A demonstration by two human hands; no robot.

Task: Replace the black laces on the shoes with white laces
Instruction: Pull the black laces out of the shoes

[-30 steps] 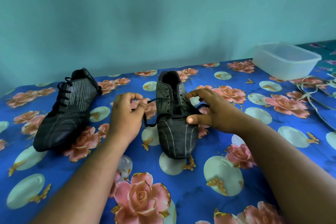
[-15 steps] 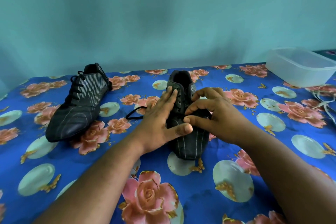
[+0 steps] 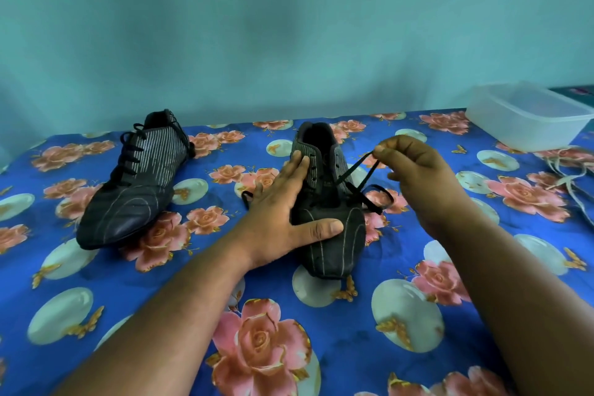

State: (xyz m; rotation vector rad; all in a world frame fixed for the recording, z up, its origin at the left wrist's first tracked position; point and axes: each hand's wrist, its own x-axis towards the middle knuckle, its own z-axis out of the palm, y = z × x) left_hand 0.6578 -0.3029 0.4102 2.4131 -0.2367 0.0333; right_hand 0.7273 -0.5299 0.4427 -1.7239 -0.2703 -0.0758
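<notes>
Black lace point(image 3: 360, 185), half-unthreaded from pinstriped shoe point(image 3: 331, 235), pinched in right grip point(image 3: 418, 170); left grip point(image 3: 286, 212) flat, pressing shoe.

A blue cloth point(image 3: 167, 292) printed with pink roses, pale round discs and small gold butterflies covers the whole surface. At its far right corner sits a translucent plastic container point(image 3: 527, 117), rectangular, its rim toward the plain teal wall point(image 3: 289, 35) that rises straight behind the surface. The wall's paint looks faintly mottled in places.
</notes>
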